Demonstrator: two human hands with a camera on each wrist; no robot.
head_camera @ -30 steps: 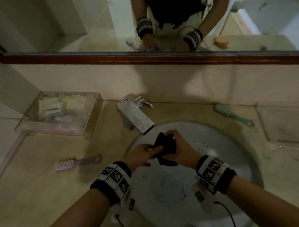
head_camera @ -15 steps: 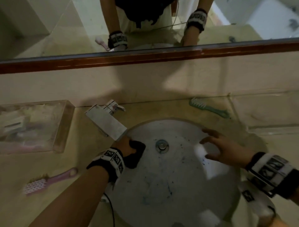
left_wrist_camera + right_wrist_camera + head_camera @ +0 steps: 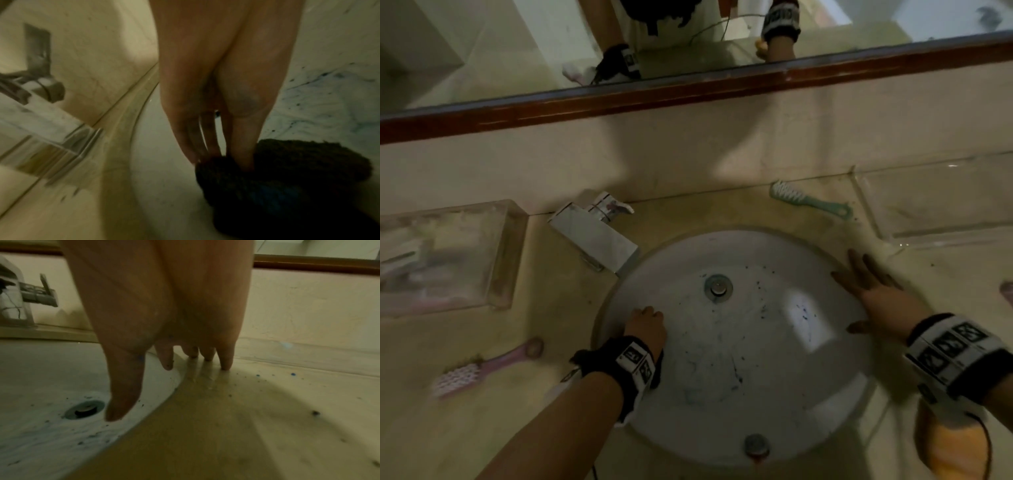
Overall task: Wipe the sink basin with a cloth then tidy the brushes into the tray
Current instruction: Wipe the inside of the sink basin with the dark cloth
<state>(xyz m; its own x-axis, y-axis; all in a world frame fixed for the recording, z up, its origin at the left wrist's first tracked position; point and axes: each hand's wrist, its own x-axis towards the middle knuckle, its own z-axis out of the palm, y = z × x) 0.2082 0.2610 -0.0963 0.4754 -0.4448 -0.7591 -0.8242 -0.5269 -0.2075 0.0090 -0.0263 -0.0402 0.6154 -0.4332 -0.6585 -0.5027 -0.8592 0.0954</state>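
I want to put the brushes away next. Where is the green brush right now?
In the head view the green brush lies on the counter behind the sink basin, right of the tap and beside the clear tray.

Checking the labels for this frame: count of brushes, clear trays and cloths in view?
Brushes: 2, pink brush and green brush
Clear trays: 2, left tray and right tray
Cloths: 1, dark cloth under the left hand
Total: 5

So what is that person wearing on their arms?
Each bare forearm has a thick black wristband with white panels printed with square black-and-white marker patterns: one on the left wrist, one on the right wrist. A thin black cable trails from the right band. No sleeves show.
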